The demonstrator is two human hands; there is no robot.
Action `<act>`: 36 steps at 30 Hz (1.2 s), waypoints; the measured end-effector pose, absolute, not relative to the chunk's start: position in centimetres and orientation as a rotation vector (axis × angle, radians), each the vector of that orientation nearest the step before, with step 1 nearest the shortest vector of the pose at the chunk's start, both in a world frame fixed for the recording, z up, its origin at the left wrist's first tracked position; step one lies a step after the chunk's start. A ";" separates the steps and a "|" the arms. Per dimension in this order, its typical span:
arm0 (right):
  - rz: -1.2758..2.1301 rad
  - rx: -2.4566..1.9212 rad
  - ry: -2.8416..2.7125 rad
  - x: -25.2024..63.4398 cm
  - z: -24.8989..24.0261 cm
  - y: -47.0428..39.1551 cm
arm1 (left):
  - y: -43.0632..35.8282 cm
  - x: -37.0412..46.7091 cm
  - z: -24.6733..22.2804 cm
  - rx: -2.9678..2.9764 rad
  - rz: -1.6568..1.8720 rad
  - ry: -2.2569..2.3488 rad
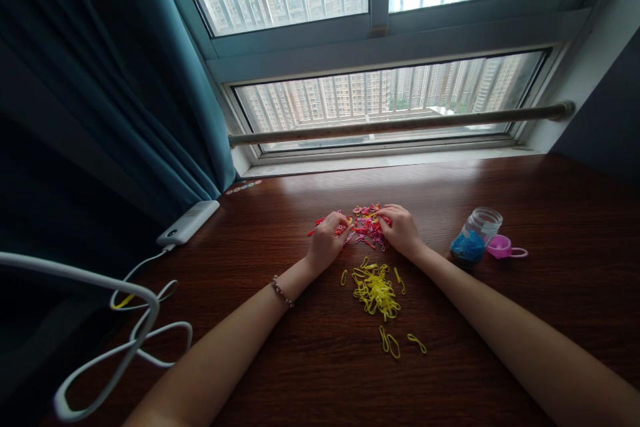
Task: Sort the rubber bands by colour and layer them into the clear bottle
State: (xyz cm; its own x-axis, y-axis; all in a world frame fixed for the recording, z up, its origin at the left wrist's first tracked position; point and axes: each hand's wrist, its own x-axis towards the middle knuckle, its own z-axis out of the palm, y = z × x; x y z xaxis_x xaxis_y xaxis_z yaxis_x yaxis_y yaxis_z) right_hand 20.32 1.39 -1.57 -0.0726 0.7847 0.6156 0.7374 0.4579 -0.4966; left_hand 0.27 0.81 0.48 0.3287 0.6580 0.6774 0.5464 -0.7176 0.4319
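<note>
A loose pile of pink and red rubber bands (369, 230) lies between my two hands on the brown table. At the pile's left side my left hand (327, 240) is closed in a pinch, with a small yellow rubber band (351, 221) at its fingertips. From the right, my right hand (400, 228) reaches into the pile, thumb and fingers drawn together; what they grip is too small to make out. Closer to me is a heap of yellow rubber bands (376, 290), with several single yellow ones around it.
To the right, a clear jar (475, 235) holding blue bands lies tilted beside a pink lid (500, 247) with a loop. A white power bank (189, 222) and its white cable (145, 320) are at left, by the blue curtain (195, 147). A window with a rail (400, 127) is behind.
</note>
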 end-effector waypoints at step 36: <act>0.130 -1.445 -1.727 20.2 -0.7 0.9 | -1.1 0.8 1.4 2.754 1.009 0.702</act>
